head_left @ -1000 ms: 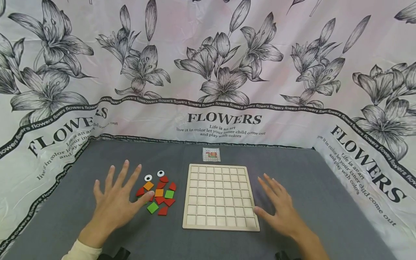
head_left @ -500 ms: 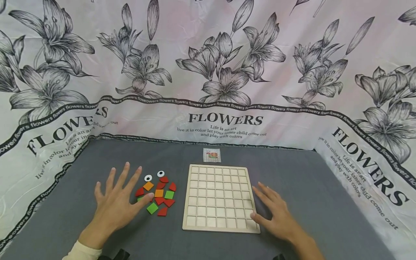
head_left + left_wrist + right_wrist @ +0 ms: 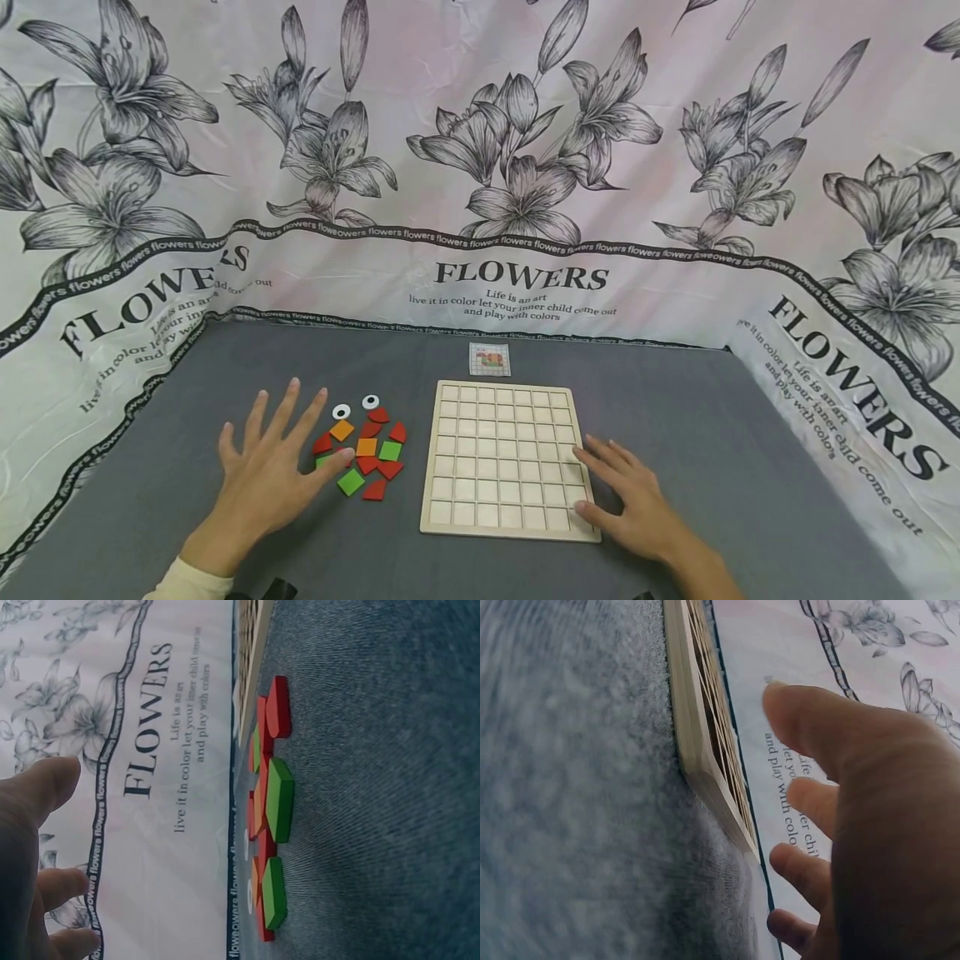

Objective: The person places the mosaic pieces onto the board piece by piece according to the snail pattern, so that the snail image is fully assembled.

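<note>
A pale wooden grid board (image 3: 508, 458) lies flat on the grey cloth, its square cells bare. My right hand (image 3: 633, 500) hovers by its right edge, fingers spread, with the thumb and index tips overlapping the rim in the head view. To the left, my left hand (image 3: 266, 475) is held with fingers fanned out beside a loose cluster of flat pieces. Among them are red quarter-round pieces (image 3: 374, 489), green squares (image 3: 350, 482), orange squares (image 3: 366, 447) and two white eye discs (image 3: 371, 402). The left thumb covers part of the cluster. Neither hand holds anything.
Behind the board lies a small card (image 3: 489, 360) printed with a coloured picture on a grid. Grey cloth (image 3: 675, 400) covers the table. A white curtain (image 3: 517, 283) with printed flowers and lettering encloses the back and both sides.
My right hand has moved left and slightly down, from beside the board to over its right edge. The left hand stays nearly still, and the pieces lie as before.
</note>
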A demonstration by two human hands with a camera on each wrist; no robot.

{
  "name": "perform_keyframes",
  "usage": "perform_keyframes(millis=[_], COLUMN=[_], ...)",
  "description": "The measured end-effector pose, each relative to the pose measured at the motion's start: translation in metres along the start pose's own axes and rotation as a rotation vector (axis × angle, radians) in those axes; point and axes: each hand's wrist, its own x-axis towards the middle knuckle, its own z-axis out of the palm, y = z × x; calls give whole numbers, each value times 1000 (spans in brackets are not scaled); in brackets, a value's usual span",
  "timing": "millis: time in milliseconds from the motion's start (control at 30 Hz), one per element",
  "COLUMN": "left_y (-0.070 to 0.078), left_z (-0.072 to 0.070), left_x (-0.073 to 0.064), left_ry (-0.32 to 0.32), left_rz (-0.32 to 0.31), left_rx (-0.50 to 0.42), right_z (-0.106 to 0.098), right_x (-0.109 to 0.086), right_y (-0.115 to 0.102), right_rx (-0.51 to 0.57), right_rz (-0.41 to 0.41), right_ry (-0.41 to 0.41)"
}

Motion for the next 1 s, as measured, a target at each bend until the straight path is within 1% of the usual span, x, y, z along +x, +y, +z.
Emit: perform_keyframes(millis=[267, 533, 800, 1000], left_y=[0, -1, -3, -7], left_z=[5, 8, 11, 14], left_x=[-1, -1, 0, 1], left_ry=[10, -7, -17, -21], left_rz=[1, -4, -9, -7], left_rx=[7, 4, 0, -55], right_z=[2, 1, 1, 1], right_x=[-1, -1, 0, 0], right_y=[0, -1, 0, 0], right_rx=[-7, 1, -26, -26], right_rz=[1, -27, -24, -24], right_ry=[-25, -41, -62, -67])
